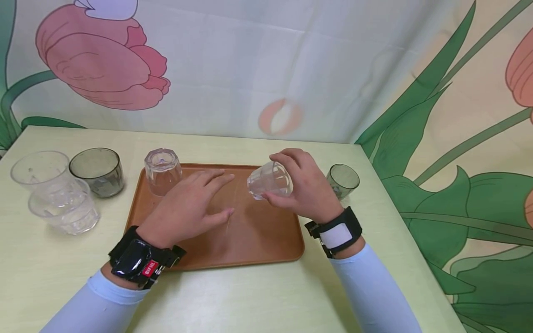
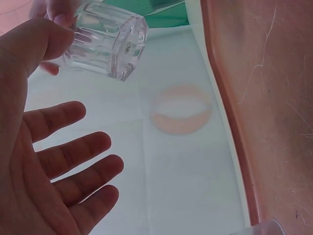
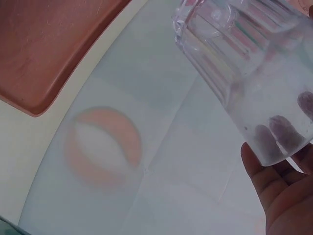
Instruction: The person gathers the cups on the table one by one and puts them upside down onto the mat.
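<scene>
My right hand [image 1: 306, 187] grips a clear faceted glass [image 1: 266, 180] by its rim end, tilted on its side above the right part of a brown tray [image 1: 258, 231]. In the right wrist view the fingers curl round the wide end of this glass [image 3: 254, 73]. Over the tray's left half hovers my left hand [image 1: 189, 206], its fingers spread and holding nothing; the left wrist view shows the same hand [image 2: 54, 166] with the fingers apart. Just behind it, an upside-down clear glass [image 1: 162, 171] stands on the tray's back left corner.
Left of the tray are two clear glasses, one leaning into the other [image 1: 64, 208], and a smoky grey glass [image 1: 98, 173]. Another smoky glass [image 1: 343, 180] stands right of the tray, partly behind the right hand. A patterned cloth [image 1: 233, 83] hangs behind the table.
</scene>
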Available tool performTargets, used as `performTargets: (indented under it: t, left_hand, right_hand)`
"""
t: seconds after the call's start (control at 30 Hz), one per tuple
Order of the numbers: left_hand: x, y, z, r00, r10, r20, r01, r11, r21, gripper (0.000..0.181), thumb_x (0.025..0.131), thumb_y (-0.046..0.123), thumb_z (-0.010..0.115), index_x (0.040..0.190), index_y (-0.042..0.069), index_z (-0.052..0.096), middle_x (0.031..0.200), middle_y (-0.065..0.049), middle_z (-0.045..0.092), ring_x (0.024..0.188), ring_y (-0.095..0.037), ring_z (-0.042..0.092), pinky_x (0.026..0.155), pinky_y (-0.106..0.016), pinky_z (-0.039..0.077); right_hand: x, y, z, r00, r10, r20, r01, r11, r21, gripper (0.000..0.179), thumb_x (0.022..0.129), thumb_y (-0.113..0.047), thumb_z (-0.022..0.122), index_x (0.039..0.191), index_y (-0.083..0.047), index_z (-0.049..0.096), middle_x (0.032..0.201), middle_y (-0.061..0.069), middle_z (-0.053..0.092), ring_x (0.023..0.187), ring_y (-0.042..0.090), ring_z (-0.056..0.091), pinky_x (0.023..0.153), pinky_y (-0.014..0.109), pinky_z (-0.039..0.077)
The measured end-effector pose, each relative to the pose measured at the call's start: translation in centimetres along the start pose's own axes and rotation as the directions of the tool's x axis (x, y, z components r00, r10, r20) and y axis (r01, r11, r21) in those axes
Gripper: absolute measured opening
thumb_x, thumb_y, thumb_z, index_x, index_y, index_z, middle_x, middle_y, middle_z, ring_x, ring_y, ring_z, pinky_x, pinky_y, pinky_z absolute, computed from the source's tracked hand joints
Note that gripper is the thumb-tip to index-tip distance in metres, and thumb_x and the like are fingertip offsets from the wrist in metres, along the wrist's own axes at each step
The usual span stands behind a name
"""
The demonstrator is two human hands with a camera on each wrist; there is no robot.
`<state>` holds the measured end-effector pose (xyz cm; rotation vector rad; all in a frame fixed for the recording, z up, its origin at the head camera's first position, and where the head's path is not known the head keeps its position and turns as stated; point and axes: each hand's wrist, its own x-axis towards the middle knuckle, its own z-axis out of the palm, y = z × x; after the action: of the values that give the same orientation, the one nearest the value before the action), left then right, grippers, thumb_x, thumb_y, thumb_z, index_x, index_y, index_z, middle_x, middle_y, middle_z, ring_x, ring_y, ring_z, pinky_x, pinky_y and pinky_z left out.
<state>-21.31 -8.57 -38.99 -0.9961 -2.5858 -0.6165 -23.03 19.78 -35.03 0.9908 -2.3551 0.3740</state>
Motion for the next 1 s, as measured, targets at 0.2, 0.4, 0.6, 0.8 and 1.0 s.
performTargets:
  t: [0.2,0.4,0.6,0.8,1.0]
  left_hand:
    - [0.1,-0.1,0.0,1.000,0.003,-0.006,-0.003,1.000,-0.003,0.071,0.086,0.048,0.071,0.144,0.013,0.052,0.136,-0.011,0.058,0.124,-0.030,0.057,0.105,-0.051,0.047]
    - [0.0,-0.1,0.1,1.000,0.001,0.001,-0.001,1.000,-0.007,0.073,0.087,0.051,0.070,0.145,0.012,0.051,0.137,-0.010,0.058,0.125,-0.030,0.056,0.105,-0.051,0.047]
    - [0.1,-0.1,0.1,1.000,0.002,0.001,-0.002,1.000,-0.019,0.073,0.086,0.050,0.071,0.145,0.012,0.051,0.137,-0.009,0.058,0.125,-0.029,0.057,0.105,-0.051,0.048]
    - [0.1,-0.1,0.0,1.000,-0.002,0.003,0.002,1.000,-0.024,0.074,0.086,0.050,0.072,0.146,0.012,0.050,0.138,-0.009,0.057,0.125,-0.029,0.056,0.105,-0.051,0.048]
    - [0.0,-0.2,0.0,1.000,0.001,0.003,-0.001,1.000,-0.024,0.074,0.087,0.050,0.071,0.146,0.012,0.049,0.138,-0.009,0.057,0.125,-0.028,0.057,0.105,-0.050,0.048]
  right_hand:
    - [0.1,-0.1,0.2,1.000,-0.002,-0.013,0.002,0.999,0.035,0.071,0.074,-0.043,0.080,0.130,-0.005,0.058,0.123,0.017,0.057,0.115,0.031,0.056,0.098,0.042,0.052]
    - [0.1,-0.4,0.4,1.000,0.000,-0.025,0.002,0.997,0.076,0.073,0.073,-0.042,0.083,0.131,-0.006,0.057,0.124,0.016,0.057,0.115,0.030,0.056,0.097,0.042,0.052]
    - [0.2,-0.8,0.6,1.000,-0.004,-0.015,0.005,0.996,0.084,0.073,0.075,-0.046,0.080,0.132,-0.006,0.055,0.124,0.015,0.056,0.116,0.027,0.054,0.098,0.040,0.051]
    - [0.5,-1.3,0.6,1.000,0.003,-0.016,-0.001,0.994,0.110,0.074,0.075,-0.044,0.081,0.132,-0.007,0.054,0.125,0.015,0.056,0.116,0.028,0.054,0.095,0.042,0.054]
    - [0.6,-1.8,0.7,1.000,0.015,-0.020,-0.012,0.988,0.156,0.074,0.074,-0.042,0.082,0.132,-0.006,0.055,0.125,0.015,0.056,0.118,0.027,0.054,0.098,0.041,0.052]
